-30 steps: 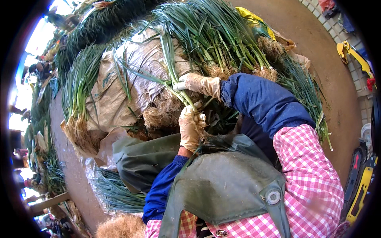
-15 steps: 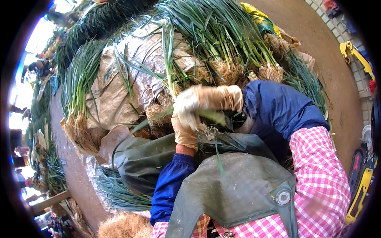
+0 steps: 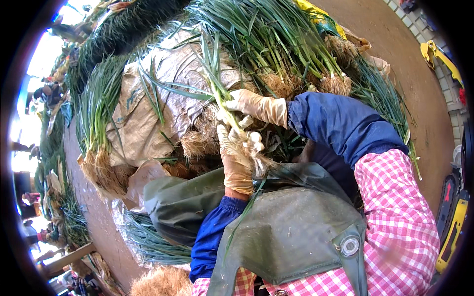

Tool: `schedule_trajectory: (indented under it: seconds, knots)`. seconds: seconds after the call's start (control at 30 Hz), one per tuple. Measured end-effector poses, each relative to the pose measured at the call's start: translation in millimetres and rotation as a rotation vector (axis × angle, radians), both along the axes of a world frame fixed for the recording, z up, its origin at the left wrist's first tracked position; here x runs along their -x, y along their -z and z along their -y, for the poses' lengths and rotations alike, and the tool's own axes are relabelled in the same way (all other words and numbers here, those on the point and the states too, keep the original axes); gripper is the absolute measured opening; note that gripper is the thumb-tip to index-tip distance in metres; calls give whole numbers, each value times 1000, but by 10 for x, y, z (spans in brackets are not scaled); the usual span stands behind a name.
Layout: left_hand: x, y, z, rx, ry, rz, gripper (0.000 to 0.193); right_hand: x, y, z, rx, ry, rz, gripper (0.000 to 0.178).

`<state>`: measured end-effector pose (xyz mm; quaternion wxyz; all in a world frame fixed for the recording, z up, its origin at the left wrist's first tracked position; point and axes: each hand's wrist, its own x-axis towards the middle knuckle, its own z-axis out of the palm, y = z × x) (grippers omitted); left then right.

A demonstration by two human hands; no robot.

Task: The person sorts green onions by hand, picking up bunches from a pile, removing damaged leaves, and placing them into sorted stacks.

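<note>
Over my lap I hold a small bunch of green onions [image 3: 216,81], white bulbs and stringy roots toward me, long green leaves pointing away. My gloved left hand [image 3: 233,155] is closed around the white lower stalks, just beside the bulbs. Higher up, my gloved right hand [image 3: 256,106] has its fingers closed on the stalks; the fingertips are partly hidden. Just beyond my hands, a thick pile of green onions [image 3: 276,54] lies with its tan roots facing me. A loose root clump [image 3: 198,143] lies left of my left hand.
A pale, dirty sheet [image 3: 170,98] covers a mound ahead. Another green onion bundle [image 3: 106,93] leans at its left. Dark green apron cloth [image 3: 291,222] covers my lap, near a fibrous heap [image 3: 162,282]. Yellow tool-like objects [image 3: 453,237] line the right edge.
My right hand, blurred over my left hand earlier, has moved up and away along the stalks. The white bulbs now show plainly. My left hand has shifted slightly toward the right.
</note>
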<state>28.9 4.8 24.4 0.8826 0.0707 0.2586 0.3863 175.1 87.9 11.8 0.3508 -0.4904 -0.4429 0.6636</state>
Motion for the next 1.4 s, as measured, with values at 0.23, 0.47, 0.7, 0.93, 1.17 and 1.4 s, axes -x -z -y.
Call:
schedule_trajectory:
  seconds: [0.23, 0.47, 0.7, 0.93, 1.17, 1.4]
  knots:
    - [-90, -112, -3, -104, -107, -328, 44, -31, 22, 14, -105, 28, -264, 15]
    - [-159, 55, 71, -319, -42, -433, 25, -38, 274, -13, -35, -16, 17, 30]
    - [-100, 111, -43, -169, -158, -524, 25, -261, 224, -350, 410, 206, 511, 7]
    - [1, 69, 70, -77, -217, -260, 27, -173, -262, 88, 216, 378, -230, 28]
    - [-105, -78, 247, -82, -206, -365, 25, 266, 83, 223, 155, 29, -216, 21]
    - [53, 168, 125, -28, -236, -379, 40, 391, 21, 522, -287, 237, 18, 25]
